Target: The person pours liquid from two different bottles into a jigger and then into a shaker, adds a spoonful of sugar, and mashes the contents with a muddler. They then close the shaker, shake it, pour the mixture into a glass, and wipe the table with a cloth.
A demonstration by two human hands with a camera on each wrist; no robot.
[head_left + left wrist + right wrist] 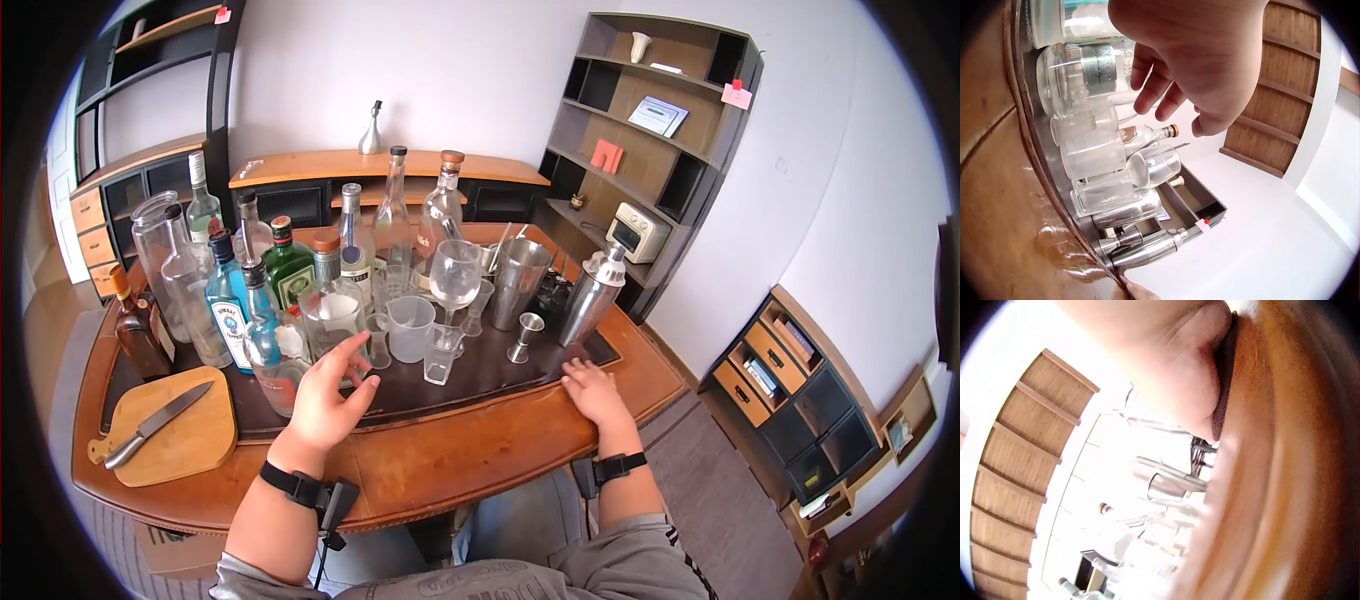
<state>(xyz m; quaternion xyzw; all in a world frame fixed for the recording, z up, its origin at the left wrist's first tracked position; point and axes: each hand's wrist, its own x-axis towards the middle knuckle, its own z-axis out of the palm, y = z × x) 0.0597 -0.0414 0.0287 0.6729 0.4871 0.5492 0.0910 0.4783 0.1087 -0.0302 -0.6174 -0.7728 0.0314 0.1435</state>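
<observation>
My left hand (332, 395) hovers over the front of the table with its thumb and fingers loosely bent and apart, holding nothing. Just beyond it stand a clear round bottle with a brown cap (330, 300) and a red-labelled clear bottle (278, 365). In the left wrist view the hand's fingers (1150, 94) hang in the air beside the bottles. A frosted plastic cup (410, 330) and a square shot glass (438, 362) are right of that hand. My right hand (597, 392) rests palm down on the table, near a double-ended jigger (525, 338) and a cocktail shaker (593, 295).
A knife (160, 425) lies on a wooden cutting board (215, 440) at the left. Several liquor bottles crowd the back left, including a green bottle (290, 265). A wine glass (456, 272) and a metal mixing tin (520, 285) stand mid-table. Shelves (640, 150) rise behind.
</observation>
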